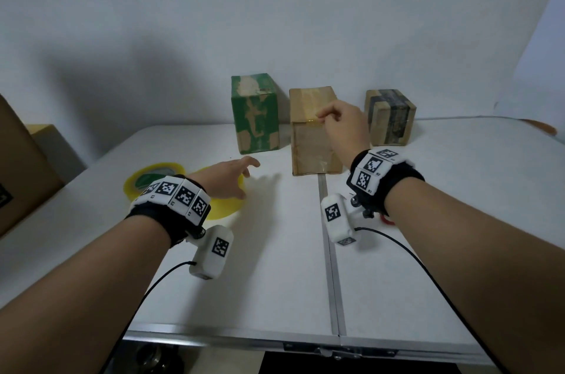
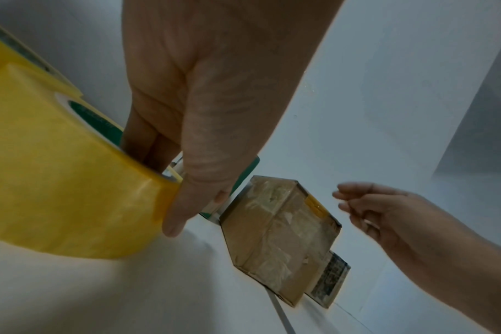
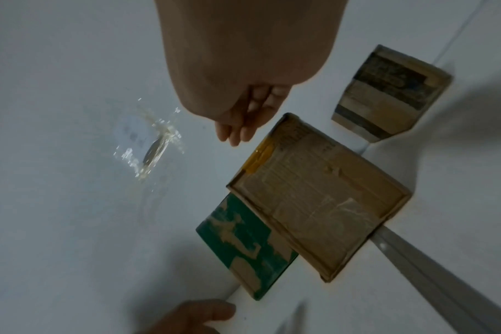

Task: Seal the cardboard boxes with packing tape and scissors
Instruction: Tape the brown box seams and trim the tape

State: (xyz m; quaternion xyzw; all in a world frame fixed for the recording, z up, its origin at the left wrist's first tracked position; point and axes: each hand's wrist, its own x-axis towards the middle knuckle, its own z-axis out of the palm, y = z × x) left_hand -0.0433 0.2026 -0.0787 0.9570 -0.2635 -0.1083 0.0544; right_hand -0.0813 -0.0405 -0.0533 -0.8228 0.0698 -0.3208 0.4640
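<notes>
Our left hand [image 1: 227, 178] rests on a yellow roll of packing tape [image 1: 224, 205] lying on the white counter [image 1: 275, 266]. In the left wrist view the fingers [image 2: 155, 144] reach down into the roll's core while the thumb lies against the outer yellow wall, so the hand grips the roll. A second roll of tape [image 1: 146, 176] with a green core lies flat just behind it, to the left.

Our right hand [image 1: 344, 126] is raised in front of the plain brown box [image 1: 312, 144], which stands in the middle of three boxes near the wall. Its fingers [image 1: 325, 112] are curled, with the tips drawn together beside a short yellow strip of tape [image 1: 312, 121] at the box's top front edge. From the wrist views the fingertips appear just apart from the box, and we cannot tell whether they pinch anything.

The green box [image 1: 255, 114] stands upright just left of the brown one, and a smaller box wrapped in dark tape [image 1: 389, 117] sits to the right, apart from it. A red object [image 1: 387, 220] peeks out below the right wrist; too little shows to say what it is. A large cardboard carton [image 1: 18, 166] stands at the far left.
</notes>
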